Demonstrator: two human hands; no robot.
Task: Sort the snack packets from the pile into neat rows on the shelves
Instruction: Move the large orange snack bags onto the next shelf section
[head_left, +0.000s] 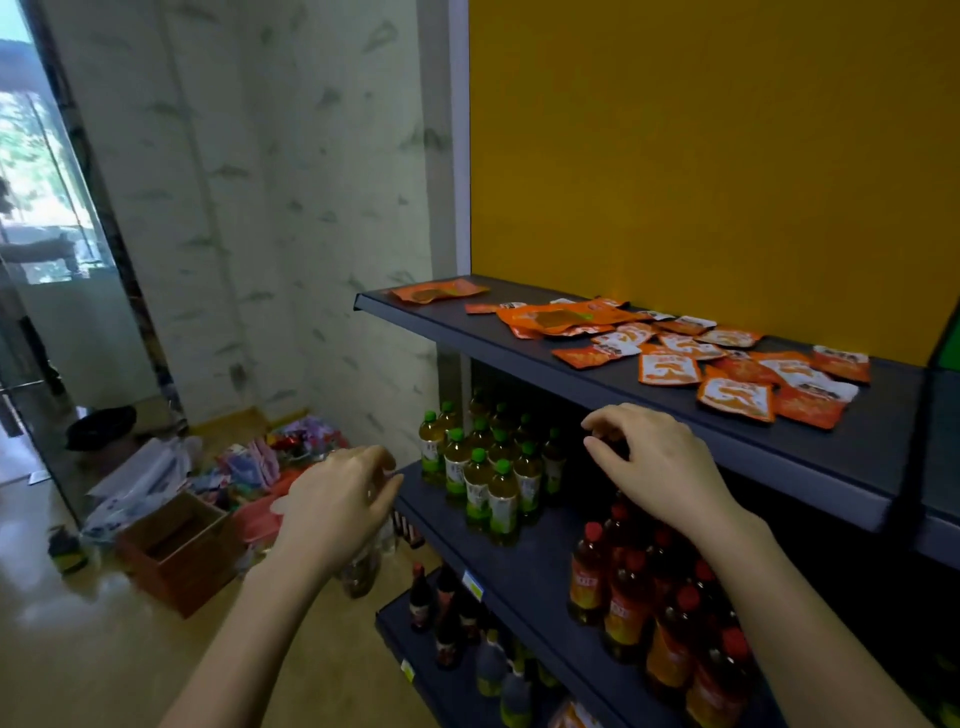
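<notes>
- Yellow back panel (701, 156) fills the top right.
- Dark top shelf (597, 384) runs below it.
- Orange snack packets (670, 370) lie in a loose, overlapping pile along the shelf's right half; one single packet (439, 291) sits alone at the left end.
- Red-capped bottles (670, 613) are packed on the shelf below.
- Green-capped bottles (488, 467) cluster to their left.
- Cardboard box (176, 556) stands on the floor.
- Right hand (654, 460) hovers at the top shelf's front edge, fingers loosely curled, empty.
- Left hand (337, 499) is well apart, lower, loosely curled, nothing in it.

Just two bare arms here
The left hand (337, 499) and right hand (660, 462) are uncovered, forearms bare all the way to the frame edge.
</notes>
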